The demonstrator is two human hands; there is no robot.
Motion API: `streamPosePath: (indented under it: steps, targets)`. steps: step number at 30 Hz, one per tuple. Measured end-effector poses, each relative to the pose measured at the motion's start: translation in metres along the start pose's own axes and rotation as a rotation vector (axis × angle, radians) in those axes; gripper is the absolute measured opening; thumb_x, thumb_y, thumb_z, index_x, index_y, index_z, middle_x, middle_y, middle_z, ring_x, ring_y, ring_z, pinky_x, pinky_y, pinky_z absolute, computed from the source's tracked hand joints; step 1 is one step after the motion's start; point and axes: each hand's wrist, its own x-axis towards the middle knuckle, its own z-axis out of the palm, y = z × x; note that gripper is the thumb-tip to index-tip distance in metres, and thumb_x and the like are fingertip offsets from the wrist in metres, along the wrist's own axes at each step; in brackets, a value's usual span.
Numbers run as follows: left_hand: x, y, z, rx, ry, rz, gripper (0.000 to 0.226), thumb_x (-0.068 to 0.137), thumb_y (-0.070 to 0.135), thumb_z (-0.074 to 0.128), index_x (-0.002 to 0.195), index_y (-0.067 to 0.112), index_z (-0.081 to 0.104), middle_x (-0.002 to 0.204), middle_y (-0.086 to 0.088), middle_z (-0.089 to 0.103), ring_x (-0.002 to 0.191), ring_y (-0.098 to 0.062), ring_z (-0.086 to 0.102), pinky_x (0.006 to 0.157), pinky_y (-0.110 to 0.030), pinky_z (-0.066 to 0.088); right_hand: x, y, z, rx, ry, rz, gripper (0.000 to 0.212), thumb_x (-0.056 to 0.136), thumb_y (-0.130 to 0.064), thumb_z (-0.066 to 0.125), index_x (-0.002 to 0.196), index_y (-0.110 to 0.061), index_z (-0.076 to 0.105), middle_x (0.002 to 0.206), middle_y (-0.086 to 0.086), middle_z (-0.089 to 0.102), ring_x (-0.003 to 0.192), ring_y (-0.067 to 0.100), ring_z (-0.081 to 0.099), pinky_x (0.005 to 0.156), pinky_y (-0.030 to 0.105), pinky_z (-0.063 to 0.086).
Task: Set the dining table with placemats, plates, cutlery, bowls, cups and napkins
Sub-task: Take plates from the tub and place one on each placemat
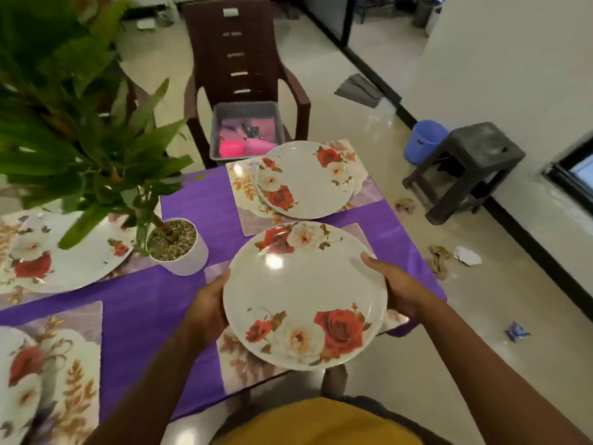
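Note:
I hold a white plate with red roses (305,293) above a floral placemat (240,364) at the near right corner of the purple-clothed table (154,303). My left hand (208,309) grips its left rim and my right hand (398,287) grips its right rim. A second rose plate (305,179) lies on the far right placemat (365,191). Two more plates lie on placemats at the left, one at the middle left (64,252) and one at the near left edge (19,380).
A white pot with a leafy plant (176,245) stands mid-table. A brown plastic chair (240,69) beyond the table holds a grey tub (245,130) with pink items. A dark stool (465,168), a blue bucket (423,139) and litter are on the floor at right.

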Motion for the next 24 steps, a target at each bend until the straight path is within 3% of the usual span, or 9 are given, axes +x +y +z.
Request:
streamPosePath:
  steps: [3,6,8,10,13,15,18,21,24]
  targets:
    - [0.001,-0.011,0.034,-0.022,0.065,0.086,0.059,0.087,0.043,0.072,0.135,0.009,0.065,0.135,-0.026,0.066,0.119,-0.039,0.067,0.109,-0.057,0.048,0.014,-0.006,-0.023,-0.012,-0.082,-0.024,0.063,0.086,-0.040,0.076,0.135,-0.004,0.062,0.129,0.023,0.068,0.121,0.045,0.064,0.111,0.062,0.044]
    - [-0.007,-0.032,0.057,-0.158,0.124,0.076,0.050,0.094,0.054,0.059,0.123,0.014,0.068,0.117,-0.022,0.074,0.097,-0.036,0.075,0.078,-0.047,0.063,0.019,-0.002,-0.035,-0.015,-0.137,-0.031,0.062,0.083,-0.033,0.075,0.133,0.000,0.062,0.126,0.025,0.069,0.119,0.046,0.065,0.103,0.059,0.052]
    - [-0.014,-0.053,0.063,-0.231,0.141,0.091,0.061,0.101,0.058,0.050,0.140,0.013,0.061,0.133,-0.023,0.067,0.109,-0.041,0.072,0.078,-0.050,0.064,0.018,0.006,-0.037,-0.003,-0.162,-0.040,0.053,0.090,-0.027,0.073,0.136,-0.002,0.059,0.127,0.023,0.069,0.117,0.043,0.067,0.096,0.054,0.058]
    - [-0.026,-0.074,0.067,-0.247,0.134,0.118,0.066,0.105,0.059,0.044,0.150,0.012,0.052,0.145,-0.030,0.055,0.105,-0.041,0.072,0.070,-0.049,0.065,0.016,0.020,-0.035,0.018,-0.188,-0.054,0.046,0.097,-0.020,0.068,0.138,-0.002,0.056,0.129,0.025,0.067,0.111,0.041,0.068,0.084,0.052,0.061]
    - [-0.048,-0.105,0.082,-0.229,0.170,0.129,0.056,0.102,0.050,0.049,0.150,0.021,0.051,0.144,-0.019,0.061,0.121,-0.037,0.068,0.096,-0.058,0.058,0.003,0.036,-0.024,0.031,-0.206,-0.075,0.041,0.099,-0.012,0.063,0.139,-0.008,0.054,0.126,0.023,0.070,0.102,0.043,0.066,0.064,0.044,0.058]
    - [-0.059,-0.121,0.093,-0.185,0.172,0.169,0.047,0.100,0.035,0.055,0.146,0.025,0.052,0.137,-0.013,0.068,0.124,-0.038,0.066,0.104,-0.063,0.052,-0.007,0.046,-0.016,0.064,-0.233,-0.083,0.042,0.099,-0.007,0.062,0.139,-0.016,0.053,0.128,0.014,0.071,0.112,0.040,0.068,0.075,0.052,0.062]
    - [-0.065,-0.128,0.093,-0.163,0.233,0.213,0.047,0.098,0.014,0.057,0.144,0.024,0.054,0.134,-0.012,0.069,0.120,-0.038,0.068,0.098,-0.061,0.055,-0.024,0.053,-0.006,0.089,-0.270,-0.039,0.050,0.096,-0.010,0.068,0.142,-0.022,0.051,0.134,0.008,0.069,0.122,0.032,0.067,0.094,0.062,0.056]
    - [-0.064,-0.119,0.076,-0.132,0.233,0.239,0.050,0.099,0.013,0.056,0.148,0.017,0.051,0.140,-0.018,0.065,0.125,-0.044,0.064,0.099,-0.068,0.052,-0.031,0.053,-0.005,0.013,-0.251,-0.033,0.052,0.091,-0.024,0.074,0.138,-0.025,0.052,0.126,0.002,0.073,0.115,0.027,0.071,0.088,0.055,0.061]
    - [-0.064,-0.107,0.062,-0.146,0.182,0.195,0.048,0.098,0.014,0.055,0.146,0.014,0.054,0.138,-0.019,0.066,0.122,-0.041,0.067,0.090,-0.053,0.062,-0.022,0.049,-0.012,0.072,-0.128,-0.052,0.043,0.095,-0.034,0.068,0.135,-0.027,0.055,0.124,0.001,0.074,0.113,0.026,0.072,0.085,0.049,0.062]
